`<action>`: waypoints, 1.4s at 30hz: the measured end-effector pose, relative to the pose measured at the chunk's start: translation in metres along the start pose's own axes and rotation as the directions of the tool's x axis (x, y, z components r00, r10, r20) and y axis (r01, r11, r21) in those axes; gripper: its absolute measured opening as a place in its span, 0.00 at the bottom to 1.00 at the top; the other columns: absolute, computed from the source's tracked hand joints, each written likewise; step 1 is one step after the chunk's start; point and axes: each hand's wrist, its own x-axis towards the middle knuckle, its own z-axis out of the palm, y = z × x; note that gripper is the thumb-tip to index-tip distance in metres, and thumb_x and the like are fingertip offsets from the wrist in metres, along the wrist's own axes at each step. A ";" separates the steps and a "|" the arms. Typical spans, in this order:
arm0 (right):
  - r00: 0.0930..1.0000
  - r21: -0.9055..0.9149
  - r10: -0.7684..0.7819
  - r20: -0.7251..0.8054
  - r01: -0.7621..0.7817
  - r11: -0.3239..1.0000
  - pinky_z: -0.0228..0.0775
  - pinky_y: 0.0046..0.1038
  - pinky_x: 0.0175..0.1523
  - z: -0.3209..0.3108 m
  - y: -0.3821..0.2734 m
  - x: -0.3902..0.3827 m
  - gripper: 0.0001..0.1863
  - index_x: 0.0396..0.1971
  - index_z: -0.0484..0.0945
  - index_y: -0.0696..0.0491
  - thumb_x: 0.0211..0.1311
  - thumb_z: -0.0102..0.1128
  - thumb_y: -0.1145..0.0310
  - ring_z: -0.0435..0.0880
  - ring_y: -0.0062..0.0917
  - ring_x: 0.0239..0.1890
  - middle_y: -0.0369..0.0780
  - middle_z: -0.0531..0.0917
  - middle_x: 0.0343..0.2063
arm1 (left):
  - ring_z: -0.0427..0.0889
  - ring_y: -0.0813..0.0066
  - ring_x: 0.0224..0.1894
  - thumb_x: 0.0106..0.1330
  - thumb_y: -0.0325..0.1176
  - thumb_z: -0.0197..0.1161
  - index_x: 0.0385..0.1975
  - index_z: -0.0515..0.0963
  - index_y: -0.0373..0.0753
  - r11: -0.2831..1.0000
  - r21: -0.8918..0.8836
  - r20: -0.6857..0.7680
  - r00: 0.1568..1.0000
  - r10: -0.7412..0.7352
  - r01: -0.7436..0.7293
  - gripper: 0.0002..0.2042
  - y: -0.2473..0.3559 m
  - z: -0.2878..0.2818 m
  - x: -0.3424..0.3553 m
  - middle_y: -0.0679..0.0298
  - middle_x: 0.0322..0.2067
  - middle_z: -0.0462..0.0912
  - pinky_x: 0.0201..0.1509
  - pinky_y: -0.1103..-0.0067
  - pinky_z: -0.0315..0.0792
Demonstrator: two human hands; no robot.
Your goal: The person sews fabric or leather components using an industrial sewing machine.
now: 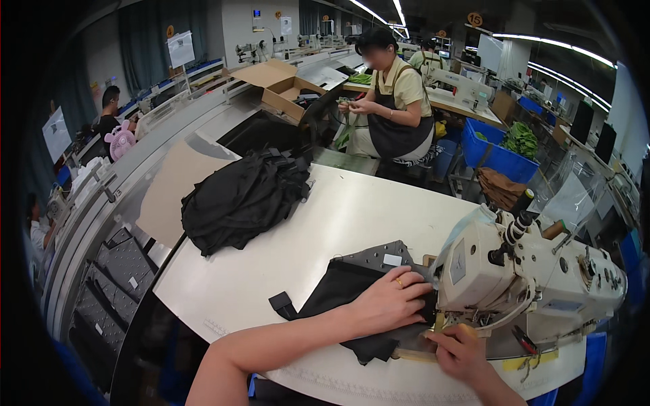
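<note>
My left hand (393,299), wearing a gold ring, rests with fingers apart on black fabric (342,287) at the sewing machine (514,277). Beneath that fabric, a dark grey perforated piece (369,256) with a white label shows along the far side. My right hand (457,355) is closed at the near edge of the work, just below the needle area; what its fingertips grip is too small to make out. A pair of red-handled snips (525,340) lies on the machine bed to the right.
A black fabric heap (240,203) and beige board (169,196) are at left on the white table (345,203). A seated co-worker (399,115) handles material beyond it. A cardboard box (284,98), blue bin (508,159) and stacked perforated pieces (115,284) surround the workstation.
</note>
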 end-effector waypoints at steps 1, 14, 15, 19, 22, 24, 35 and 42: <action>0.998 -0.004 -0.042 -0.043 0.042 0.999 0.70 0.27 0.26 0.000 0.001 0.001 0.21 0.42 0.85 0.45 0.43 0.62 0.77 0.78 0.25 0.24 0.33 0.80 0.28 | 0.68 0.64 0.59 0.60 0.51 0.65 0.42 0.80 0.37 0.996 0.078 -0.045 0.998 -0.046 0.049 0.22 0.001 -0.006 -0.002 0.61 0.52 0.75 0.69 0.63 0.59; 0.943 0.888 0.317 0.096 -0.225 0.402 0.70 0.38 0.56 -0.005 -0.136 -0.024 0.44 0.69 0.55 0.58 0.58 0.69 0.60 0.79 0.42 0.50 0.51 0.77 0.52 | 0.82 0.69 0.28 0.71 0.51 0.54 0.45 0.74 0.33 -0.094 -0.887 0.375 0.587 -0.717 0.452 0.22 0.132 -0.112 -0.038 0.55 0.34 0.82 0.33 0.77 0.78; 0.947 0.854 0.242 0.209 -0.297 0.426 0.70 0.37 0.55 -0.021 -0.136 -0.029 0.40 0.68 0.56 0.58 0.59 0.66 0.64 0.80 0.41 0.49 0.51 0.78 0.50 | 0.82 0.68 0.27 0.71 0.50 0.54 0.45 0.74 0.35 -0.240 -0.884 0.443 0.552 -0.706 0.402 0.21 0.154 -0.112 -0.035 0.55 0.35 0.81 0.32 0.74 0.78; 0.941 0.704 0.335 -0.047 -0.207 0.679 0.75 0.28 0.49 -0.118 -0.118 -0.087 0.26 0.55 0.77 0.57 0.52 0.60 0.79 0.85 0.39 0.42 0.45 0.85 0.45 | 0.78 0.66 0.29 0.66 0.38 0.55 0.34 0.81 0.40 -0.757 -0.622 0.304 0.953 -0.001 0.198 0.10 0.166 -0.124 -0.025 0.63 0.29 0.81 0.35 0.74 0.73; 0.803 0.415 0.556 -0.216 -0.440 0.796 0.74 0.27 0.55 -0.204 -0.129 -0.173 0.32 0.42 0.86 0.55 0.31 0.47 0.86 0.86 0.36 0.45 0.45 0.87 0.39 | 0.81 0.72 0.34 0.69 0.33 0.58 0.46 0.77 0.33 -0.262 -0.775 0.626 0.756 -0.190 0.575 0.12 0.169 -0.116 -0.041 0.59 0.36 0.82 0.39 0.75 0.77; 0.616 0.228 0.621 -0.485 -0.596 0.770 0.75 0.24 0.51 -0.242 -0.143 -0.223 0.24 0.31 0.88 0.58 0.27 0.50 0.82 0.88 0.31 0.39 0.44 0.88 0.30 | 0.81 0.72 0.45 0.66 0.27 0.63 0.51 0.77 0.32 0.095 -0.901 0.412 0.903 -0.123 0.424 0.15 0.178 -0.084 -0.049 0.58 0.44 0.83 0.50 0.76 0.75; -0.310 -0.308 0.897 -0.316 -0.860 -0.406 0.72 0.30 0.54 -0.187 -0.141 -0.548 0.47 0.69 0.59 0.55 0.46 0.67 0.59 0.80 0.36 0.50 0.53 0.79 0.52 | 0.83 0.67 0.39 0.66 0.26 0.62 0.43 0.81 0.34 0.571 -0.667 0.572 0.820 -0.020 0.479 0.08 0.153 -0.090 -0.103 0.54 0.36 0.84 0.43 0.77 0.75; 0.376 -0.073 0.925 0.057 -0.922 0.380 0.74 0.36 0.48 -0.028 -0.136 -0.419 0.30 0.56 0.70 0.58 0.52 0.64 0.63 0.80 0.38 0.41 0.52 0.81 0.45 | 0.81 0.52 0.45 0.64 0.42 0.60 0.46 0.78 0.37 0.860 0.121 0.776 0.493 -0.393 0.495 0.17 0.142 -0.064 -0.214 0.47 0.39 0.81 0.48 0.64 0.75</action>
